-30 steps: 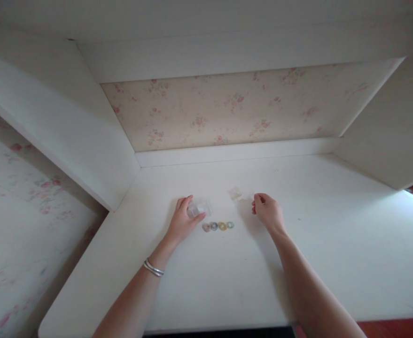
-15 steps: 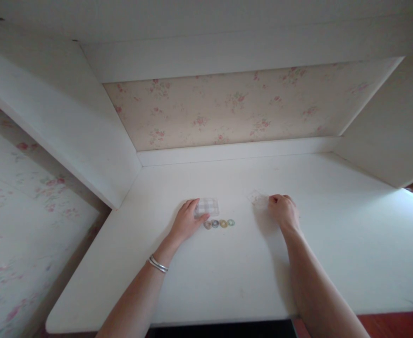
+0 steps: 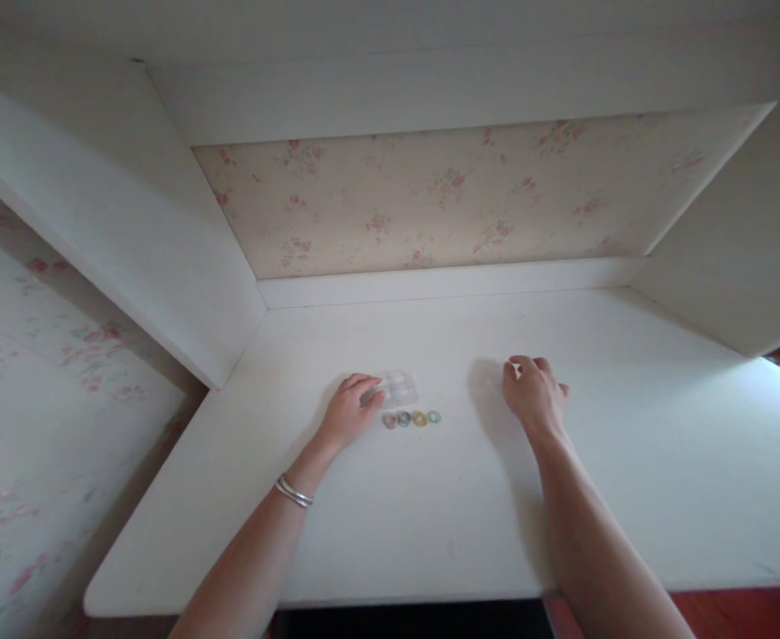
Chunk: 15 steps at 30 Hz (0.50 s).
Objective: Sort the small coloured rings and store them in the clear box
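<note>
My left hand (image 3: 350, 414) is at the left end of a clear plastic box (image 3: 399, 390) with compartments, its thumb and fingers closed on that end. In front of the box lies a row of several small rings: a pinkish ring (image 3: 390, 421), a blue-grey ring (image 3: 404, 419), a yellow ring (image 3: 419, 418) and a pale green ring (image 3: 434, 416). Farther right, my right hand (image 3: 534, 392) is just above the desk, thumb and forefinger pinched. A faint see-through plastic piece (image 3: 494, 376) is at its fingertips; its shape is hard to make out.
The white desk (image 3: 390, 515) has a low ledge (image 3: 443, 286) at the back, below a floral panel (image 3: 376, 204). White side walls rise on the left (image 3: 137, 240) and right (image 3: 742, 240), with a shelf (image 3: 390, 53) overhead. A dark thing (image 3: 416, 621) shows under the front edge.
My left thumb has drawn in toward the fingers at the box, which has tilted slightly. My right hand has turned a little, and the see-through piece shows less plainly.
</note>
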Motion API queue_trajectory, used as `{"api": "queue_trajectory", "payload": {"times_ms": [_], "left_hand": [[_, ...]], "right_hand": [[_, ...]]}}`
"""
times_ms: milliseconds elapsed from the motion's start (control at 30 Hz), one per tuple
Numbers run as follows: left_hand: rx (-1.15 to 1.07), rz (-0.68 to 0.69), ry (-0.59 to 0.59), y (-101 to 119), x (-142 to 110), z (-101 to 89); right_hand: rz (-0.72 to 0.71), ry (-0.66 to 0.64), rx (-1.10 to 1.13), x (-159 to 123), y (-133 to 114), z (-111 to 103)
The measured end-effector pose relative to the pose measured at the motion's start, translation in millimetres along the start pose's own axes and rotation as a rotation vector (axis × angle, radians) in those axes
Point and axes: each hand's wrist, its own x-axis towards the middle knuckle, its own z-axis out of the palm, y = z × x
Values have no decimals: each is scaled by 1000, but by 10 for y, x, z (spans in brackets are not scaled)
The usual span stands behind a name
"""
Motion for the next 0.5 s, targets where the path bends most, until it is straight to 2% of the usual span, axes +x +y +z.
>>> {"api": "queue_trajectory", "payload": {"times_ms": [67,167,233,300,400,500], "left_hand": [[16,8,0,8,1,9],[31,28,-11,28,2,11],[40,43,-29,43,1,6],[52,53,-48,57,1,-1],[60,67,-59,81,1,-6],[47,81,-55,105,0,3]], "right_hand": [[-143,17,127,-85,-146,28],[-423,-37,291,-302,-392,92],[-658,-105,319,-483,-540,130],[-805,-168,317,-661,-661,154],[-954,-239,294,-863,-789,167],[-1022,-258,267,-959,-858,172]]}}
